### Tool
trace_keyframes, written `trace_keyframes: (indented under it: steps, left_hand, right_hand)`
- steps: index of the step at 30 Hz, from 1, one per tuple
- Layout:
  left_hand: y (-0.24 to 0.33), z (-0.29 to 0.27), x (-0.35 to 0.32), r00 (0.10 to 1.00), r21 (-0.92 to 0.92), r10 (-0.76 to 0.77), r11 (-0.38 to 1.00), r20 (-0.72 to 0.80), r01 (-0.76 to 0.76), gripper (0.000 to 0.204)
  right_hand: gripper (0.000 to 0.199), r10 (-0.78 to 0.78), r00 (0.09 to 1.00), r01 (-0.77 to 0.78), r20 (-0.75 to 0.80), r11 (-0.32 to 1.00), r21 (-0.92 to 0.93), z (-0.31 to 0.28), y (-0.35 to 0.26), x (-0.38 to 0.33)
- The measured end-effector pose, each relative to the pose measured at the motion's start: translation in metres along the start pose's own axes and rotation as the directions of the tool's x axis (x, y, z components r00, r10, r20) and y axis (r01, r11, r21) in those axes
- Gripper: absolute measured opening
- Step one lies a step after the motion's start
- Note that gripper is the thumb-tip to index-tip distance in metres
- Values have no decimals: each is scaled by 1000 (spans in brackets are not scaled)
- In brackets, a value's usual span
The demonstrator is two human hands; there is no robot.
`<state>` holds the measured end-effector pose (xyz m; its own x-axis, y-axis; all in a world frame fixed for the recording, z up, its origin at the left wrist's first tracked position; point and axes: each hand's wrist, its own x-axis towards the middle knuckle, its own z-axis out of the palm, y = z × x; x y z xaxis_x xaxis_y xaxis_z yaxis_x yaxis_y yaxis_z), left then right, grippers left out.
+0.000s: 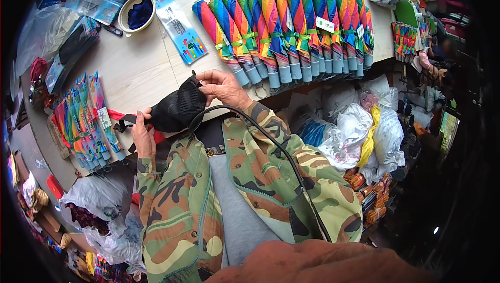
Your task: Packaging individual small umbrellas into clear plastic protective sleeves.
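Observation:
A black mesh pouch [176, 108] is held over the near edge of a pale wooden table [138, 66]. My right hand [223, 87] pinches its top corner between fingers and thumb. My left hand [141, 136] grips the lower left end, where a black strap [125, 122] sticks out. Both forearms wear camouflage sleeves. A black cable [260, 134] curves across my chest below the pouch.
A row of several folded rainbow umbrellas [291, 27] lies at the table's far right. More packed rainbow umbrellas [86, 121] lie at the left edge. A white bowl [136, 13] and a flat blue packet [179, 25] sit further back. Plastic bags [359, 132] pile up beside the table.

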<state>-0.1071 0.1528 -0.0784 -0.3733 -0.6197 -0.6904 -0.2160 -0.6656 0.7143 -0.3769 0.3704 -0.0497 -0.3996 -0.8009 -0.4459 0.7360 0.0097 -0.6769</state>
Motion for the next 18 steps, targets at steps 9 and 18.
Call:
trace_keyframes:
  steps: [9,18]
  left_hand:
    - [6,-14,4,989,226,148,964,-29,-138,50]
    - [32,17,-36,810,748,402,345,428,-567,150]
  right_hand:
    - [31,15,999,-22,-35,980,-199,6,-7,17]
    - [27,95,993,-85,77,989,-118,78,-28,42]
